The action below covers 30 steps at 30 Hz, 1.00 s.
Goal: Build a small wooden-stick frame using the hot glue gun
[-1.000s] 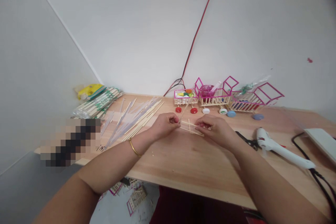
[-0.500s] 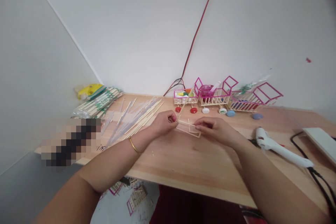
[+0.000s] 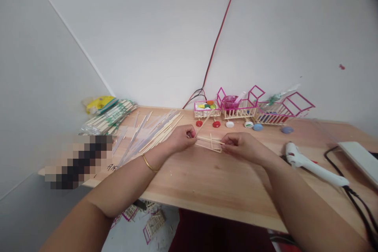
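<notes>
A small frame of thin pale wooden sticks [image 3: 209,149] is held just above the table, between my two hands. My left hand [image 3: 183,138], closed, pinches its left end, where one stick slants up and away from the fingers. At the other end, the fingertips of my right hand [image 3: 239,144] are pinched on a stick of the frame. Fingers cover the gripped ends, so the joints there are hidden. Behind the frame stand little stick carts [image 3: 239,113] with pink-painted rims and round wheels in red, white and blue.
Loose wooden sticks [image 3: 165,130] and clear strips lie left of my hands, with packaged sticks [image 3: 116,114] behind them. On the right are a white glue gun [image 3: 317,167], its black cord and a white box [image 3: 358,159]. More stick carts [image 3: 155,222] sit below the table edge.
The right hand's fingertips have shifted slightly along the frame's right end, and the slanted stick leans lower. Both hands keep their pinch. The whole view has shifted a little.
</notes>
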Motion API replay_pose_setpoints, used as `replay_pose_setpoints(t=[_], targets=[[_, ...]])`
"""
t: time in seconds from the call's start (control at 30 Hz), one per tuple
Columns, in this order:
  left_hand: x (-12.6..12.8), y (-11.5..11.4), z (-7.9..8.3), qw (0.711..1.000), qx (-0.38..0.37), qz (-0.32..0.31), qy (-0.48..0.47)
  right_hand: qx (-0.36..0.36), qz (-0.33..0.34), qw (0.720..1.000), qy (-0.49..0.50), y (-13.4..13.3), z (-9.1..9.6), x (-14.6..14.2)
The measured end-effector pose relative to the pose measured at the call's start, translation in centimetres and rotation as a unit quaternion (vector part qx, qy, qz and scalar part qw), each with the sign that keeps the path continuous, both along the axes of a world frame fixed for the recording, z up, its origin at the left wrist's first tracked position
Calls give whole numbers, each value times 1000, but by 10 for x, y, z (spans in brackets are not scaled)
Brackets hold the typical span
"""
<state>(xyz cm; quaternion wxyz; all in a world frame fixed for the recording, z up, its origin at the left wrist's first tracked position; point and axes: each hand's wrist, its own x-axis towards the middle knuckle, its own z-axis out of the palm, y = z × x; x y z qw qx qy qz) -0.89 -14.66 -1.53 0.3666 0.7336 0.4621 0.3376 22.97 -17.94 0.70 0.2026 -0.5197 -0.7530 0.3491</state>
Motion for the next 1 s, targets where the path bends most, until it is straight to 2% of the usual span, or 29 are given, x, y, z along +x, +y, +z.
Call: replay_pose_setpoints(t=[0.23, 0.3, 0.4, 0.47, 0.73, 1.0], targets=[[-3, 4, -1, 998, -51, -14, -27, 4, -7, 1000, 2, -4, 6, -4], [-3, 5, -1, 992, -93, -14, -85, -9, -22, 999, 21, -3, 7, -3], [-2, 6, -1, 967, -157, -31, -201, -31, -43, 997, 51, -1, 7, -2], [-2, 7, -1, 953, -177, -44, -242, -45, -48, 996, 57, -1, 8, 0], [-4, 8, -3, 939, -241, -64, -239, -3, -61, 997, 47, 2, 6, 3], [-2, 9, -7, 941, -231, -66, -240, 62, -128, 990, 5, 7, 6, 20]])
